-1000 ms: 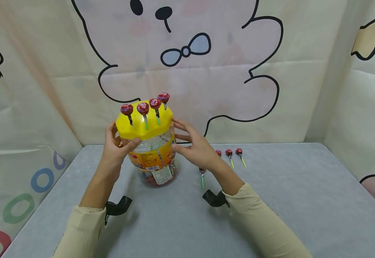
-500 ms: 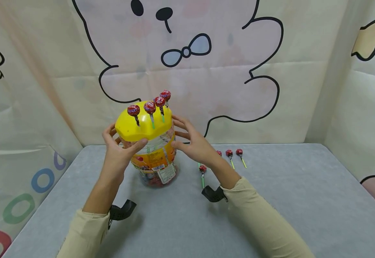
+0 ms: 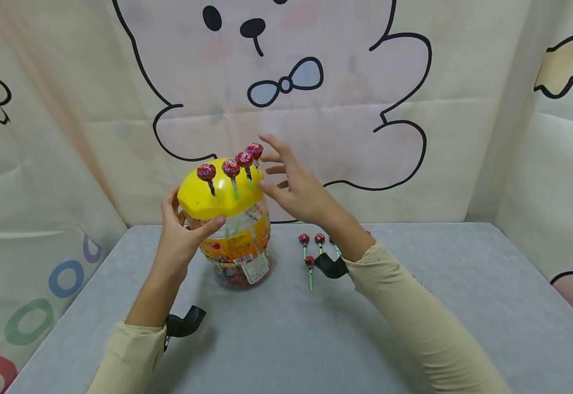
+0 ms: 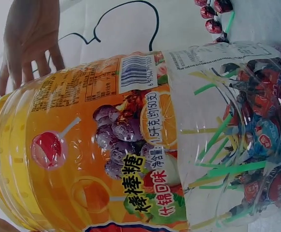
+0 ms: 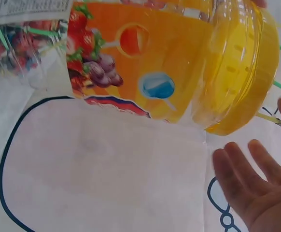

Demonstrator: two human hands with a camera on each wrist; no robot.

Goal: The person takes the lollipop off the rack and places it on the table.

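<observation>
A clear plastic jar of lollipops [image 3: 239, 241], wrapped in an orange label, leans slightly to the left on the table. Several red-wrapped lollipops [image 3: 230, 167] stand stuck by their sticks in its yellow lid [image 3: 195, 197]. My left hand [image 3: 180, 238] grips the jar just below the lid, thumb across the front, fingers behind on the left. Beside the lid's right side is my right hand [image 3: 301, 189], fingers spread and holding nothing. Its thumb overlaps the lid's edge there, close to the rightmost lollipop [image 3: 254, 150]. More wrapped lollipops [image 4: 266, 106] fill the jar's bottom in the left wrist view.
Several more lollipops [image 3: 310, 261] lie on the grey table [image 3: 276, 339], right of the jar and partly hidden by my right forearm. Behind the table hangs a cloth backdrop [image 3: 355, 137] with a cartoon bear. Black camera mounts [image 3: 186, 322] jut from both wrists.
The jar has turned a little, its front swinging right, and the lid's lollipops moved right with it. My right hand has let go of the jar and risen beside the lid.
</observation>
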